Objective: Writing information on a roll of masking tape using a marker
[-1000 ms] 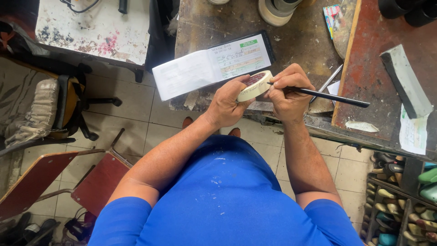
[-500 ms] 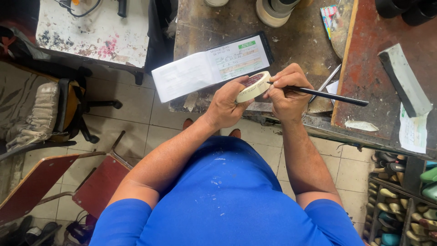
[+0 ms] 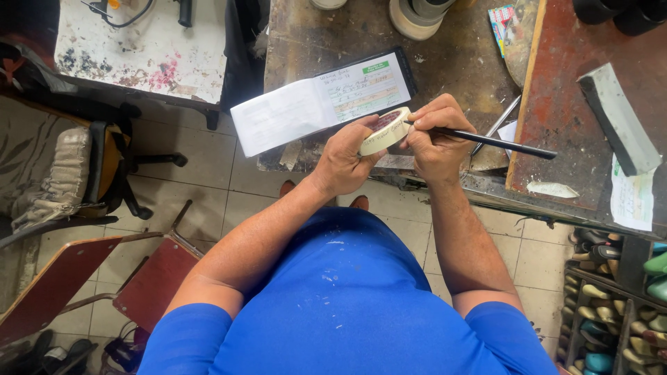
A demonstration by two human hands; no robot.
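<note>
My left hand (image 3: 345,159) grips a roll of cream masking tape (image 3: 385,131), tilted on edge above the front edge of a worn workbench (image 3: 326,42). My right hand (image 3: 436,139) holds a thin black pen (image 3: 497,142), its tip resting on the outer face of the tape roll, where some handwriting shows. An open receipt booklet (image 3: 321,101) with a green patch lies on the bench just behind my hands, its left page hanging over the edge.
More tape rolls (image 3: 415,12) stand at the bench's far side. A reddish board (image 3: 573,104) with a grey block (image 3: 618,118) lies at right. A paint-stained white table (image 3: 146,48), a padded chair (image 3: 62,173) and red folding seats (image 3: 90,278) stand at left. Shoe racks (image 3: 618,298) sit lower right.
Hands, tape and pen stay almost where they were; only a slight shift of the pen hand against the roll shows.
</note>
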